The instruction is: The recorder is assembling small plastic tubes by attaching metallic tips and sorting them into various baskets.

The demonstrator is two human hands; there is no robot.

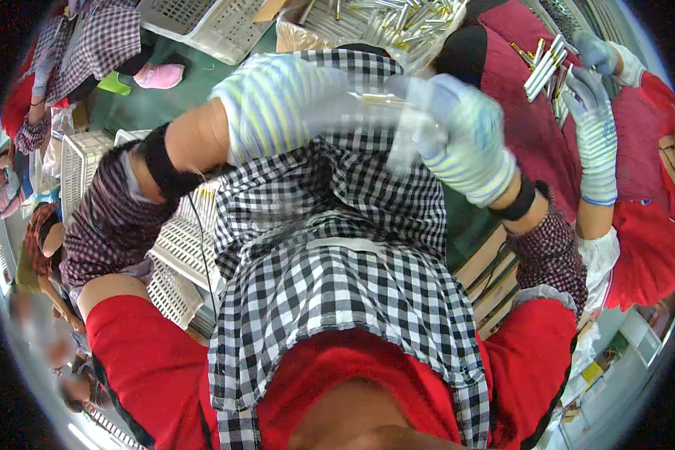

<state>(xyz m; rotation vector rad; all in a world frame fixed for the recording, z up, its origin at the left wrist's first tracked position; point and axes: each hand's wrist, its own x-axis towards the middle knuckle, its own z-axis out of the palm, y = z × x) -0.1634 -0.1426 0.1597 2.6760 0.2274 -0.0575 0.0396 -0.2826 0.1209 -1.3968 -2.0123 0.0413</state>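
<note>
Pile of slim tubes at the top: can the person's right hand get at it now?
Probably yes: the pile lies uncovered beyond the right hand, though that hand seems occupied with a blurred item.

Work gloves [270, 109]: white, blue, yellow-green stripes. Bib apron [352, 292]: black-white check. Shirt [153, 352]: red. Wristbands [157, 160]: black. Boxed tubes [382, 24]: white, gold ends. Shoe [160, 76]: pink.

Both hands [296, 103] [461, 131] and the slim piece [378, 98] between them are blurred, its details unclear.
</note>
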